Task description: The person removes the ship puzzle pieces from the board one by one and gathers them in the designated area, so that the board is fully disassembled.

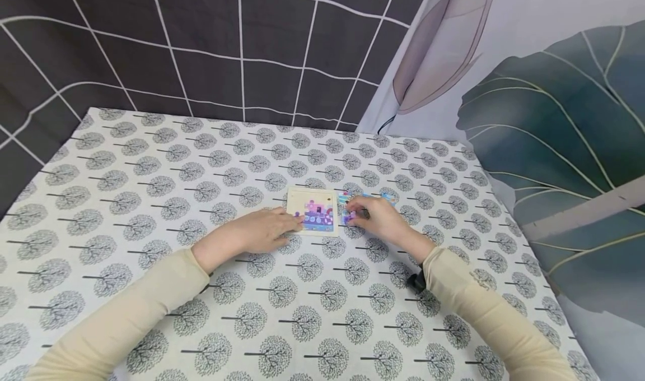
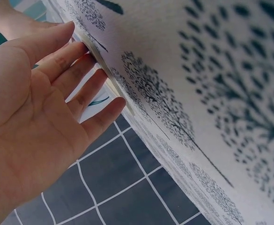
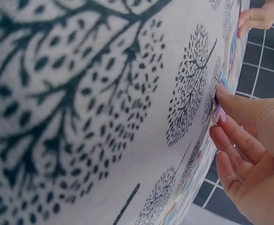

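A square jigsaw puzzle board point(image 1: 294, 198) with a cream frame lies flat on the table. Purple, pink and blue pieces fill its lower and right part. My left hand point(image 1: 263, 231) rests with its fingers on the board's left edge; in the left wrist view those fingers point(image 2: 92, 101) are fairly straight. Just right of the board, my right hand point(image 1: 381, 219) pinches a purple and pink puzzle piece point(image 3: 220, 108) between thumb and fingers, close to the tablecloth. Part of that piece is hidden by the fingers.
Several colourful loose puzzle pieces point(image 1: 387, 196) lie beyond and beside my right hand. A white tablecloth point(image 1: 302, 302) printed with grey trees covers the table. Behind it hangs a dark cloth point(image 1: 201, 28) with white grid lines, and a leaf-patterned curtain point(image 1: 559, 117) hangs at the right.
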Available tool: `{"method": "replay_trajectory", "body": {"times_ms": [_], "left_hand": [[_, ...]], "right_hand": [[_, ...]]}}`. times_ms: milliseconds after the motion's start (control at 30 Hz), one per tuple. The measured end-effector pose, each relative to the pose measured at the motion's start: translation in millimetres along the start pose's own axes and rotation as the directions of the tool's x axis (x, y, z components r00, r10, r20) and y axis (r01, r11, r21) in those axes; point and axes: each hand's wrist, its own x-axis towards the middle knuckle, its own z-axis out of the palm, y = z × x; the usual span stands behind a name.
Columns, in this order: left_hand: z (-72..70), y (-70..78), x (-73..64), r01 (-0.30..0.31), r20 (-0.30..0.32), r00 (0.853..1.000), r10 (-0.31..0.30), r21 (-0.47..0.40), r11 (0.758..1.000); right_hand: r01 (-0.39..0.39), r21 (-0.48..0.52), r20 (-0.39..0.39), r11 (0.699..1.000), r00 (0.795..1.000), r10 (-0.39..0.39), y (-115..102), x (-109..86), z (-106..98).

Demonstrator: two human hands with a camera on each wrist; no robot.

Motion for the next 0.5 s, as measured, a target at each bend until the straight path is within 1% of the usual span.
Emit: {"method": "replay_trajectory", "body": {"times_ms": [300, 500], "left_hand": [[-0.6, -0.3, 0.5, 0.013, 0.006, 1.000, -0.013, -0.018, 1.000], [-1.0, -0.1, 0.8, 0.026, 0.015, 1.000, -0.026, -0.021, 0.999]], "right_hand": [[0.031, 0.007, 0.007, 0.999, 0.999, -0.031, 2.7, -4.4, 2.3], [0.027, 0.049, 0.024, 0.998, 0.999, -0.029, 3.7, -5.3, 0.5]]}}
